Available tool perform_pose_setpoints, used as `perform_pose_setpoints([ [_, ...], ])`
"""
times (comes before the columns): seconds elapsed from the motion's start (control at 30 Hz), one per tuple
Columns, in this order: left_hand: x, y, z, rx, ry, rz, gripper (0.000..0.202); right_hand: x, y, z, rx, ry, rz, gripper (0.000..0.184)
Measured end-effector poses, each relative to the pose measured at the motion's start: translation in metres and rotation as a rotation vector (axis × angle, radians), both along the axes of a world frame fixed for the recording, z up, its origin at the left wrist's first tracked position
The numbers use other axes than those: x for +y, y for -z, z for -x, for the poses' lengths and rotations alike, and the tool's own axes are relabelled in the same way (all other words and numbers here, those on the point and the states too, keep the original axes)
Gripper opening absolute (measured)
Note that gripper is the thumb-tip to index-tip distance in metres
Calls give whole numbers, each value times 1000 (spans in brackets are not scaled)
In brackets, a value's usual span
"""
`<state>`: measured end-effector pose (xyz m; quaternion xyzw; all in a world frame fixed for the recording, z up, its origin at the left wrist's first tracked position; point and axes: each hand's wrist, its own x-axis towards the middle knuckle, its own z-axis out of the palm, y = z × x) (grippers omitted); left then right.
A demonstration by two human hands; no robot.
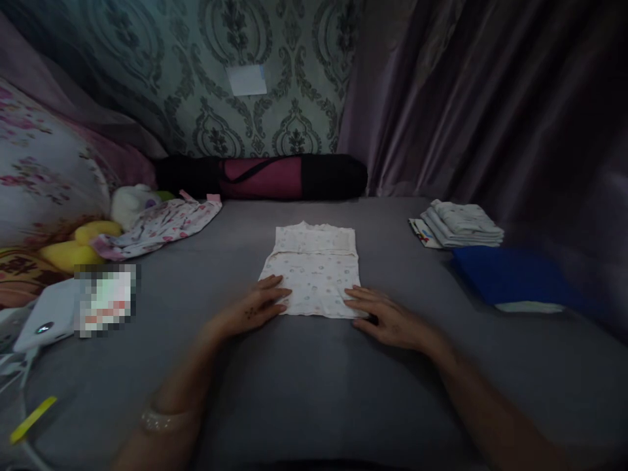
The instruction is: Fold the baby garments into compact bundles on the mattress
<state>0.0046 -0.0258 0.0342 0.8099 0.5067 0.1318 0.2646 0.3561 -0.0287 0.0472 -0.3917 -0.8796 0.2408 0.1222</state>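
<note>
A small white printed garment (314,265) lies flat and partly folded on the grey bed sheet (304,379). My left hand (255,306) rests at the garment's near left corner, fingers on the cloth edge. At the near right corner sits my right hand (385,315), its fingers on the hem. Whether either hand pinches the fabric or just presses it I cannot tell.
A stack of folded white clothes (461,224) and a blue folded cloth (515,278) lie at the right. An unfolded floral garment (161,226), soft toys (83,242) and a white device (46,314) sit at the left. A black-and-maroon roll bag (265,176) lies along the back wall.
</note>
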Motion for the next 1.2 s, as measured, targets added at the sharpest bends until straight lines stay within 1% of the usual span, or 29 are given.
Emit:
perform_pose_setpoints([
  [0.1,-5,-8,5,-133,-2,71,44,-3,-5,-2,73,-4,16,34],
  [0.2,-7,-14,10,-242,-17,100,38,-3,-10,-3,94,-38,15,26],
  [0.27,-6,-17,14,-242,-10,98,34,-3,-14,-3,98,-73,11,22],
  [0.33,-2,-18,18,-193,7,93,32,-2,-17,-3,113,-69,16,21],
  [0.37,0,-18,21,-160,-7,85,34,-2,-18,-4,121,-31,17,22],
  [0.4,2,-17,24,-129,-49,65,36,-1,-19,-5,121,32,15,23],
  [0.5,8,-11,36,-38,-252,0,43,1,-17,-8,34,283,-17,26],
  [0.53,9,-9,39,-2,-310,-1,44,1,-16,-9,-13,349,-25,27],
  [0.6,9,-6,44,64,-379,34,44,2,-13,-9,-86,425,-21,30],
  [0.67,8,-5,45,106,-413,77,46,1,-9,-6,-103,441,-1,32],
  [0.73,6,-6,43,120,-425,113,46,0,-6,-2,-90,430,23,30],
  [0.83,4,-9,36,115,-412,144,43,-1,-1,3,-57,408,50,23],
  [0.97,3,-14,29,90,-398,142,37,-2,0,7,8,389,39,19],
  [1.07,3,-16,28,8,-424,151,38,-2,-2,11,74,466,66,19],
  [1.13,2,-17,29,-105,-433,188,39,-1,-2,12,158,529,125,17],
  [1.2,0,-19,29,-235,-414,235,40,1,-1,13,258,548,206,18],
])
